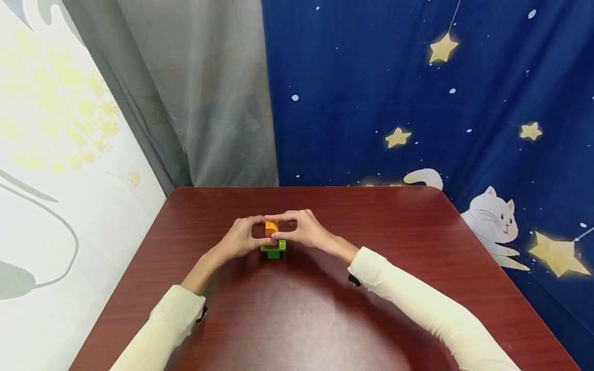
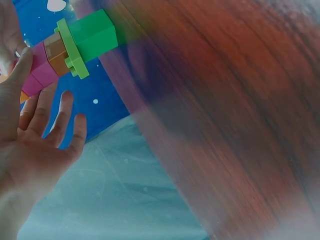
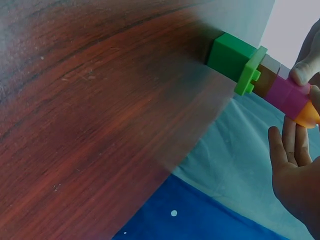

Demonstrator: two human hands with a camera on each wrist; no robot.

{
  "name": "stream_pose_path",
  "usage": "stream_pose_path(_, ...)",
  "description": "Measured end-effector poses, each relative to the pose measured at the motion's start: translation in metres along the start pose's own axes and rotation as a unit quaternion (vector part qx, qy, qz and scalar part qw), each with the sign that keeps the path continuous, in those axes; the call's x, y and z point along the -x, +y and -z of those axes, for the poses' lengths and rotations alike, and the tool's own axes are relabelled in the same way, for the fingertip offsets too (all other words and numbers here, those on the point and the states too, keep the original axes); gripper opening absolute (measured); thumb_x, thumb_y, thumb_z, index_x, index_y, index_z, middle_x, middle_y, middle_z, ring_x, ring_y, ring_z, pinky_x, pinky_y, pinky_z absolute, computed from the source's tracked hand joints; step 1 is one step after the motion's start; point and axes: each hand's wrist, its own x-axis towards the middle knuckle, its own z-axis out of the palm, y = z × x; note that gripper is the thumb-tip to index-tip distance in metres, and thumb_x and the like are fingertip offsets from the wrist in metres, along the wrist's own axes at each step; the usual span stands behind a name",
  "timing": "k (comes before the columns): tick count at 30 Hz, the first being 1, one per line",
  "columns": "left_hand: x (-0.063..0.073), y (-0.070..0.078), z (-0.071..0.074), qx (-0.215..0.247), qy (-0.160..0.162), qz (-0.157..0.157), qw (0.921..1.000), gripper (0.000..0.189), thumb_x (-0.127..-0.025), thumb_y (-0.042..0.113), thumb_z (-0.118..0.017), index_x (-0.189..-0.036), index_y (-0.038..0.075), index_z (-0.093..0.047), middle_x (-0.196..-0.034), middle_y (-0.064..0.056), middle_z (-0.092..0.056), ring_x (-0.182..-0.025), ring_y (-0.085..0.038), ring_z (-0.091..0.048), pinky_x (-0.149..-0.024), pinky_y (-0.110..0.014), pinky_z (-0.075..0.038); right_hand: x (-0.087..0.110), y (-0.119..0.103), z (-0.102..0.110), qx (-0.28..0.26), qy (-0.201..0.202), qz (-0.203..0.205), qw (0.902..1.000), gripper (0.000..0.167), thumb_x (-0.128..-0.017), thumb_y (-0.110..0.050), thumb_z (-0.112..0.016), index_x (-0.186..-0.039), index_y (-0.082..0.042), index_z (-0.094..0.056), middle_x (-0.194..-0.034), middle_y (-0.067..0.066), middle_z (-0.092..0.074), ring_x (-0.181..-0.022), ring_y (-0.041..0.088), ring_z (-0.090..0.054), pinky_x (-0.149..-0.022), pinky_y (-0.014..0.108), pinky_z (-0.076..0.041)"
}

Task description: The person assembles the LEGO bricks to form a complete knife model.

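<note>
A small tower of toy building blocks stands on the table. Its base is a green block (image 2: 95, 34), topped by a light green plate (image 3: 250, 72) with studs. Above that come a brown block (image 2: 56, 51) and pink blocks (image 3: 287, 97). A curved orange block (image 1: 271, 227) forms the top. From the left, my left hand (image 1: 240, 238) pinches the tower at the pink blocks, its thumb against them. My right hand (image 1: 306, 229) holds the orange block between thumb and fingers. Its other fingers are spread behind the tower (image 3: 270, 86). The fingers partly hide the upper blocks.
The reddish-brown wooden table (image 1: 301, 319) extends around the tower, its far edge behind the hands. Beyond it hang a grey curtain (image 1: 223, 103) and a blue curtain (image 1: 348, 103) with stars and a cat. A pale patterned curtain (image 1: 55, 180) hangs at left.
</note>
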Motion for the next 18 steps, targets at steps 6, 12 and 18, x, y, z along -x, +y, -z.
stream_pose_path(6, 0.0008, 0.0032, -0.0017, -0.014, 0.01, 0.005, 0.9998, 0.053, -0.084, 0.036, -0.089, -0.123, 0.004, -0.071, -0.118, -0.01, -0.074, -0.099, -0.025, -0.066, -0.091, -0.046, -0.055, 0.0028, 0.0009, 0.0, 0.01, 0.003, 0.016, 0.9998, 0.048, -0.088, -0.023, -0.085, -0.135, -0.022, -0.072, -0.115, -0.004, -0.076, -0.102, 0.015, -0.071, -0.084, 0.043, -0.058)
stream_pose_path(12, 0.0012, 0.0032, -0.004, -0.01, 0.006, 0.013, 0.9999, 0.05, -0.085, 0.036, -0.088, -0.123, 0.007, -0.072, -0.117, -0.01, -0.074, -0.11, -0.032, -0.067, -0.098, -0.049, -0.054, 0.0068, 0.0017, -0.0026, 0.027, 0.003, 0.03, 0.9992, 0.05, -0.09, -0.022, -0.083, -0.138, -0.022, -0.07, -0.112, -0.005, -0.074, -0.102, 0.016, -0.07, -0.084, 0.037, -0.057)
stream_pose_path(18, 0.007, -0.002, -0.0052, 0.053, 0.012, -0.002, 0.9985, 0.045, -0.085, 0.029, -0.088, -0.119, 0.005, -0.071, -0.112, -0.011, -0.075, -0.102, -0.032, -0.073, -0.091, -0.049, -0.058, 0.0098, -0.001, -0.0065, 0.027, -0.007, 0.043, 0.9987, 0.052, -0.094, -0.021, -0.079, -0.144, -0.021, -0.064, -0.118, -0.002, -0.071, -0.105, 0.02, -0.068, -0.091, 0.042, -0.056)
